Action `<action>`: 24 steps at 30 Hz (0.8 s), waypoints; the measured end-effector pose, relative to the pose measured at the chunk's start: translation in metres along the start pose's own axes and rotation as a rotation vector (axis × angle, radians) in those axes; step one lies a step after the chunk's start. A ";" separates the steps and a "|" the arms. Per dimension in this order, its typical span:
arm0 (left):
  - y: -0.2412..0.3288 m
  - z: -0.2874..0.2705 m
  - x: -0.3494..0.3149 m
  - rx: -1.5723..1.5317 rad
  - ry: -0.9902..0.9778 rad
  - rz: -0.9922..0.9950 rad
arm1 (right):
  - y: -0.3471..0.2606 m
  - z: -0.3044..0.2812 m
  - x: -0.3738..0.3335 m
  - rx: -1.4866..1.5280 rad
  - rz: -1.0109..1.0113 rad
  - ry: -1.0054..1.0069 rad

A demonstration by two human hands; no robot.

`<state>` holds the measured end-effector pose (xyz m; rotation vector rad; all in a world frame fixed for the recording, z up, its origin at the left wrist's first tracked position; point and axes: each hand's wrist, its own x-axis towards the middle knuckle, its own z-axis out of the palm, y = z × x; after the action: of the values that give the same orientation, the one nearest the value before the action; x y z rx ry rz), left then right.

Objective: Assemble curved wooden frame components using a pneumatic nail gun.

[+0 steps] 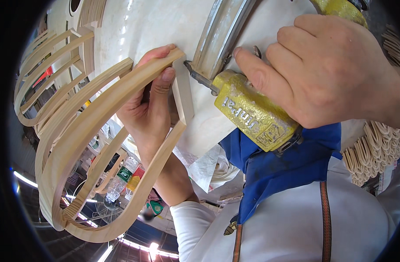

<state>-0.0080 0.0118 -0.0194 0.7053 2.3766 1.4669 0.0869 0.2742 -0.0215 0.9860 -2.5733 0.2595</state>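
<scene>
- Gripping the curved wooden frame (80, 120), left of centre, by its far right end with the left hand (146, 115), pressing down with the thumb (161, 85).
- Clasping the yellow fastener gun (257, 111) on the right with the right hand (326, 65), with fingers curled.
- Could catch the thumb by firing askew, with the nose (203, 80) just beside the frame's end.
- Might also split the slim wood there through uneven support.

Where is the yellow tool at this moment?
In the head view, the yellow tool is right of centre in the right hand, its dark nose beside the end of the curved wooden frame that the left hand grips.
</scene>
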 end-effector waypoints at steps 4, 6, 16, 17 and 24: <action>0.002 -0.001 0.000 0.024 0.002 -0.003 | 0.002 -0.004 0.001 -0.027 -0.016 -0.033; 0.001 -0.002 -0.001 0.014 0.011 0.001 | 0.001 -0.003 0.002 -0.030 -0.017 -0.039; 0.000 -0.002 0.000 0.030 -0.018 0.010 | 0.003 0.012 -0.004 0.072 0.036 0.160; -0.001 -0.003 0.000 0.016 -0.015 0.014 | 0.003 0.009 -0.003 0.072 0.037 0.163; 0.003 0.000 0.000 0.092 -0.020 0.022 | 0.002 0.007 -0.009 -0.044 -0.020 0.111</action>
<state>-0.0075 0.0129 -0.0170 0.7660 2.4420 1.3603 0.0892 0.2792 -0.0319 0.9539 -2.4567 0.2438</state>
